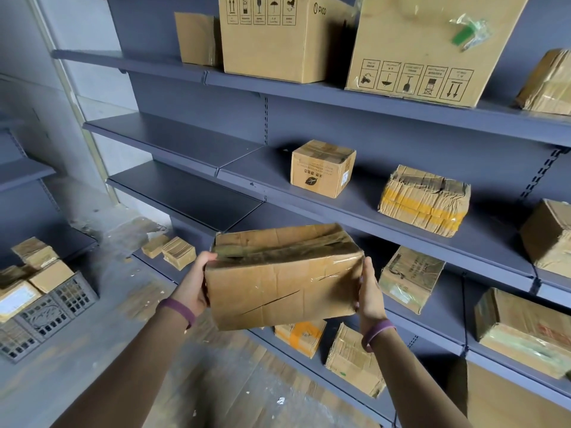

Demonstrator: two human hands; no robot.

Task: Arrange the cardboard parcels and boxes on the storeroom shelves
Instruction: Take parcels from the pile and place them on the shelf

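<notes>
Your left hand (pixel 193 285) grips the left end of a cardboard box (pixel 284 279), thumb hooked over its top edge, the fingers hidden behind it. Your right hand (pixel 369 291) presses on the opposite end; whether its fingers curl round the far side cannot be told. The box hangs tilted between both hands, in front of the grey shelves (pixel 355 208). It is brown, creased and dented, wrapped in shiny clear tape, with a slanting tear across the near face. Above your right hand sits a yellow-taped parcel (pixel 425 200).
</notes>
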